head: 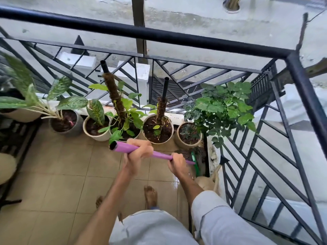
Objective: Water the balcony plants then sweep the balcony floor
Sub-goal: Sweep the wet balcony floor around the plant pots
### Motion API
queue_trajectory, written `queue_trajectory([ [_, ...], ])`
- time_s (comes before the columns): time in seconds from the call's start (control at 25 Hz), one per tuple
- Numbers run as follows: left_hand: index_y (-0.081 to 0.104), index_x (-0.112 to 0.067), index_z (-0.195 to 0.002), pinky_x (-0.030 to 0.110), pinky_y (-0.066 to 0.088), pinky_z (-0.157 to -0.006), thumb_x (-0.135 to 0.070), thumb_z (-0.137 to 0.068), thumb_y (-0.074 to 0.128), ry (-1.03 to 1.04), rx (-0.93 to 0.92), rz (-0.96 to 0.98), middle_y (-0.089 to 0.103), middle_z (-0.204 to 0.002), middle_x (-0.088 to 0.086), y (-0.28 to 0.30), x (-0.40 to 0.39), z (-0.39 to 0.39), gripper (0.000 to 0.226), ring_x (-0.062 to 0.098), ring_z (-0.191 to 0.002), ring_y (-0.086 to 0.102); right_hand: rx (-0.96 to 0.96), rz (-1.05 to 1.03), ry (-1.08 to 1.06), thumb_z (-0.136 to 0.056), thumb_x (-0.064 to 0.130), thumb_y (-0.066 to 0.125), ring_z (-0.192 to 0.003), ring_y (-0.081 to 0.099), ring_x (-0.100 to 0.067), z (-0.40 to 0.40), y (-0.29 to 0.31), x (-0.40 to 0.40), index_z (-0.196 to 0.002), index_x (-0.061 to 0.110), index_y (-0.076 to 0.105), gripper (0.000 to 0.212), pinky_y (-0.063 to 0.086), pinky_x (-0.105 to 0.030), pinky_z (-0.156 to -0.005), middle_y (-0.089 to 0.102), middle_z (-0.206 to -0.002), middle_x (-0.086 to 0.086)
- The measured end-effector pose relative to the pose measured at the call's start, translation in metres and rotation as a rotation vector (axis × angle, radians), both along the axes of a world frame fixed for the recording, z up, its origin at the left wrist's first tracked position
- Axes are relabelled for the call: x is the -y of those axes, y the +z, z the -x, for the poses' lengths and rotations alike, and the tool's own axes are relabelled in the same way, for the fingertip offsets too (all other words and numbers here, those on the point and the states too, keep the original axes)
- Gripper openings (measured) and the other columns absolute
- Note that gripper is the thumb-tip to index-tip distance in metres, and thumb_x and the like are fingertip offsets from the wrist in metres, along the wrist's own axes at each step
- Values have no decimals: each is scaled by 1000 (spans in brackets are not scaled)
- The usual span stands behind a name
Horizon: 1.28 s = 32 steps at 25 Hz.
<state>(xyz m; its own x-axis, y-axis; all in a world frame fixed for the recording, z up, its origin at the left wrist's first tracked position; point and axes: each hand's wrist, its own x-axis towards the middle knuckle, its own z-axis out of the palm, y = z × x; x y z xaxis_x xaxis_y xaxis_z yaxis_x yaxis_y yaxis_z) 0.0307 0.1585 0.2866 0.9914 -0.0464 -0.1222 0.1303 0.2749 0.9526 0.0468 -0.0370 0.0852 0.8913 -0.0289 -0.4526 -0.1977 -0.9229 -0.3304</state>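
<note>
Broom handle (134, 150), purple, slants across frame centre toward the green broom head (194, 160) at lower right; left hand (137, 153) grips high, right hand (177, 162) low, probably for sweeping leverage; potted plants (157, 129) line the railing (141, 34) above.

Six round pots of soil stand along the black metal railing (177, 39) — from the cream pot at nine o'clock (21, 115) to the small pot at three o'clock (188, 135). Two coir-wrapped moss poles (114, 96) rise from them — one purple broom handle (159, 154), two hands, two bare feet.
</note>
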Motion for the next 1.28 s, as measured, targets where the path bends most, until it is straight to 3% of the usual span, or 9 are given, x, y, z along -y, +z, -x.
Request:
queue_trajectory([
  [0.16, 51, -27, -37, 49, 25, -47, -3, -74, 55, -33, 19, 3, 39, -40, -12, 19, -43, -6, 44, 12, -41, 30, 89, -29, 87, -94, 22, 61, -85, 68, -42, 9, 2, -36, -98, 4, 66, 19, 54, -48, -74, 70, -93, -21],
  [0.28, 55, -24, -37, 50, 17, -54, -12, -69, 59, 11, 8, -27, 41, -38, -9, 36, -76, -9, 34, 15, -41, 32, 107, -69, 111, -94, 21, 61, -85, 66, -45, 5, 4, -70, -101, 2, 65, 20, 54, -50, -75, 68, -94, -23],
  [0.36, 57, -25, -37, 50, 14, -56, -4, -73, 54, 34, 7, -29, 39, -37, -8, 42, -98, -4, 41, 13, -40, 31, 97, -106, 100, -95, 20, 58, -88, 66, -45, 6, 5, -94, -105, 2, 64, 22, 54, -52, -79, 67, -98, -24],
  [0.56, 47, -29, -36, 31, 26, -55, -15, -67, 59, 89, 9, -29, 31, -38, -7, 63, -152, 12, 37, 10, -41, 27, 68, -227, 173, -98, 16, 57, -90, 61, -46, 25, 15, -167, -109, -5, 63, 24, 46, -50, -74, 62, -101, -28],
  [0.68, 43, -28, -37, 30, 27, -55, -17, -65, 61, 63, -19, -87, 28, -39, -5, 81, -179, 7, 35, 12, -41, 27, -37, -366, 75, -96, 12, 54, -82, 62, -38, 35, 25, -206, -104, -3, 62, 18, 44, -40, -64, 58, -86, -11],
  [0.8, 37, -23, -41, 36, 21, -53, -16, -67, 59, 2, -27, -97, 26, -41, 0, 94, -197, -2, 34, 13, -43, 25, -39, -448, 141, -93, 10, 56, -75, 64, -35, 43, 31, -237, -101, 1, 63, 13, 52, -42, -61, 65, -88, -15],
  [1.0, 37, -24, -44, 43, 12, -53, -16, -69, 57, -74, 8, -112, 26, -43, -1, 96, -189, 2, 32, 16, -46, 19, 22, -515, 179, -93, 19, 56, -62, 67, -28, 53, 22, -231, -97, 12, 61, 10, 57, -41, -53, 67, -80, -11],
  [1.28, 34, -24, -44, 44, 14, -52, -15, -68, 56, -102, 90, -56, 23, -42, 0, 106, -141, -18, 34, 17, -42, 16, 128, -464, 156, -95, 18, 59, -49, 59, -13, 24, 41, -178, -94, 10, 65, 10, 53, -27, -49, 64, -68, -2],
])
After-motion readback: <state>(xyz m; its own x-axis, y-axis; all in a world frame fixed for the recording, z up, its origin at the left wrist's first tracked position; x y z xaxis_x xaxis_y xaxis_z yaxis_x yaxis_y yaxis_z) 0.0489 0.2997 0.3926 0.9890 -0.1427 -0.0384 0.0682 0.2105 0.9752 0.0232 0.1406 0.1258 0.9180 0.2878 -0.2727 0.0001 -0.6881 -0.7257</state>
